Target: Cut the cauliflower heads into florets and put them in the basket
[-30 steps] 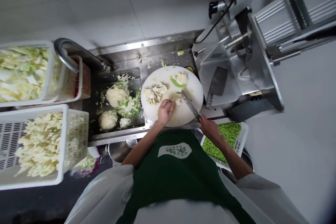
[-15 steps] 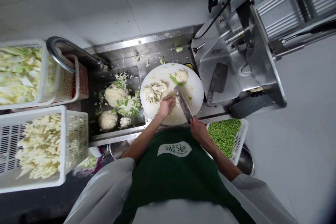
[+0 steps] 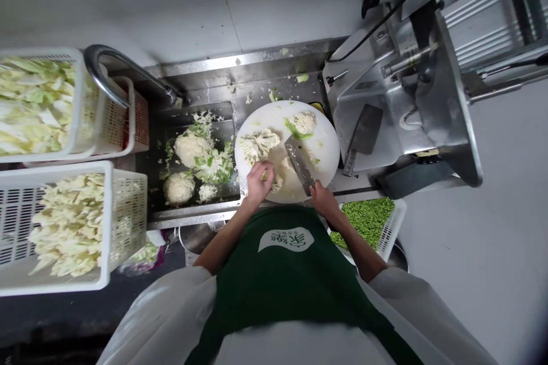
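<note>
A cleaver point(image 3: 298, 164) is gripped by its handle in my right hand point(image 3: 324, 201), its blade slanting across the round white cutting board point(image 3: 329, 154). My left hand point(image 3: 259, 183) is curled at the board's left front, closed around a small piece of cauliflower point(image 3: 264, 175) that shows only partly between the fingers. Just behind that hand lies a cut cauliflower chunk point(image 3: 258, 145), and another chunk with a green leaf point(image 3: 303, 124) rests farther back. Loose cauliflower pieces lie between my left hand and the blade.
At left, a sink basin point(image 3: 171, 214) holds cauliflower heads point(image 3: 192, 149) and trimmings under a curved faucet point(image 3: 100, 51). White baskets point(image 3: 109, 222) hold cut vegetables. Right stands a metal slicer point(image 3: 454, 97) with a second cleaver point(image 3: 367, 128); below, a basket of chopped greens point(image 3: 368, 221).
My left hand has shifted left and toward me, away from the blade, with its fingers curled. The right hand still grips the cleaver over the board. The whole view has shifted slightly.
</note>
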The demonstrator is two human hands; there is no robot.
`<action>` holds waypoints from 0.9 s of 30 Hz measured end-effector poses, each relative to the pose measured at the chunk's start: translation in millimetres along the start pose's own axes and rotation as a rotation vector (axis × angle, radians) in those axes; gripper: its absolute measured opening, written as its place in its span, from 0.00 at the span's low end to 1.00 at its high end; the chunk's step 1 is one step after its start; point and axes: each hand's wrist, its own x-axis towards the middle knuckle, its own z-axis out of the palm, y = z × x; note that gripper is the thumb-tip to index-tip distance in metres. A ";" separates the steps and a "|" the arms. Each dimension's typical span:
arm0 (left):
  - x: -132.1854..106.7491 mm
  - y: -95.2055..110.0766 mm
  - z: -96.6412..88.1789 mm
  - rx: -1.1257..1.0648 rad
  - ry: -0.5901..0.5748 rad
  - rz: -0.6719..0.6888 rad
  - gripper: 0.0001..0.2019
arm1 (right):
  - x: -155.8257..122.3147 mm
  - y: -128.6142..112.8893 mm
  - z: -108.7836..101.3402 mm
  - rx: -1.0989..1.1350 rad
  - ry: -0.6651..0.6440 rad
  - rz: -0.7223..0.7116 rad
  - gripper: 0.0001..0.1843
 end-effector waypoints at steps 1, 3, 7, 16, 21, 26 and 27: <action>-13.5 -2.1 -10.2 0.041 0.051 -0.032 0.05 | -0.8 4.2 -1.5 -0.011 0.014 -0.009 0.13; -39.4 -7.5 -22.5 0.060 0.070 -0.106 0.07 | -6.2 12.9 -3.7 -0.043 0.059 -0.019 0.14; -65.6 -10.9 -7.7 -0.071 0.018 -0.196 0.11 | -25.6 25.6 -5.4 -0.101 0.113 -0.055 0.15; -70.8 5.4 33.0 -0.252 0.125 -0.359 0.11 | -58.4 24.6 3.5 -0.144 -0.020 -0.089 0.16; -74.8 5.9 34.8 -0.237 0.173 -0.447 0.11 | -67.8 21.2 12.1 -0.136 -0.079 -0.133 0.16; -73.7 6.6 36.4 -0.220 0.177 -0.479 0.12 | -68.2 18.4 13.1 -0.151 -0.158 -0.102 0.15; -73.4 6.4 36.5 -0.220 0.175 -0.484 0.12 | -67.8 18.5 13.1 -0.151 -0.165 -0.102 0.15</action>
